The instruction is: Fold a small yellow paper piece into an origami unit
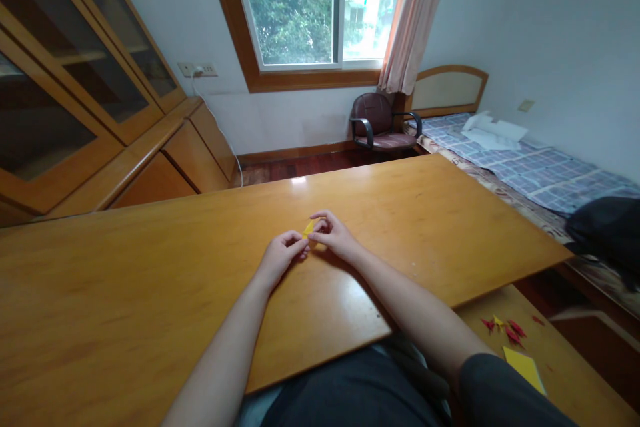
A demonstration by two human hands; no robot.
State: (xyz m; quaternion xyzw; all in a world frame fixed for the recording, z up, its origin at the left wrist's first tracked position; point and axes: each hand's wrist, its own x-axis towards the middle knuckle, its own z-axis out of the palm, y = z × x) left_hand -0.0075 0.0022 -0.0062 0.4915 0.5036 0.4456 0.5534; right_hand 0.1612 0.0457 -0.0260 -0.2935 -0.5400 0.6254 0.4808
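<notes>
A small piece of folded yellow paper (pixel 309 227) is held between my two hands, just above the middle of the wooden table (pixel 200 267). My left hand (pixel 284 253) pinches its lower left side between thumb and fingers. From the right, my right hand (pixel 333 236) grips it with the thumb and curled fingers, the index finger arched over the top. Fingers cover part of the paper, so its full folded shape is hidden.
On a lower surface at right lie several small red and yellow folded paper pieces (pixel 514 332) and a stack of yellow paper (pixel 524 368). A brown armchair (pixel 377 121) stands beyond the table. A bed (pixel 540 167) with a black bag (pixel 607 230) is at right, glass-door cabinets (pixel 145 107) at left.
</notes>
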